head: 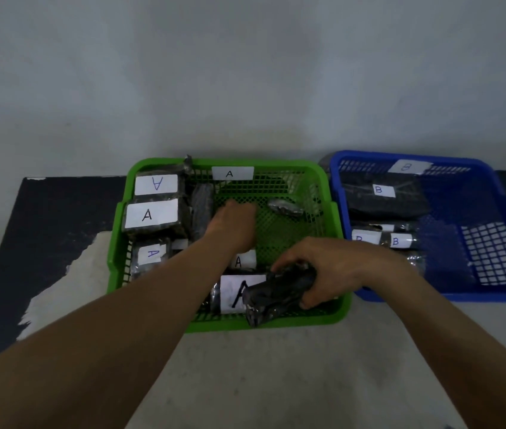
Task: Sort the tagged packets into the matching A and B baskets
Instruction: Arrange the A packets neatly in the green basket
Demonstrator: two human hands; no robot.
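Over the green A basket [115, 243], where tagged packets [152, 216] lie, the left hand [233, 227] reaches in, its fingers hidden so I cannot tell their state, while the right hand [332, 267] grips a dark packet [276, 295] at the near rim, beside the blue B basket [499, 187].

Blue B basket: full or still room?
Still room. The blue basket holds B-tagged packets only along its left side; bare mesh floor shows on the right.
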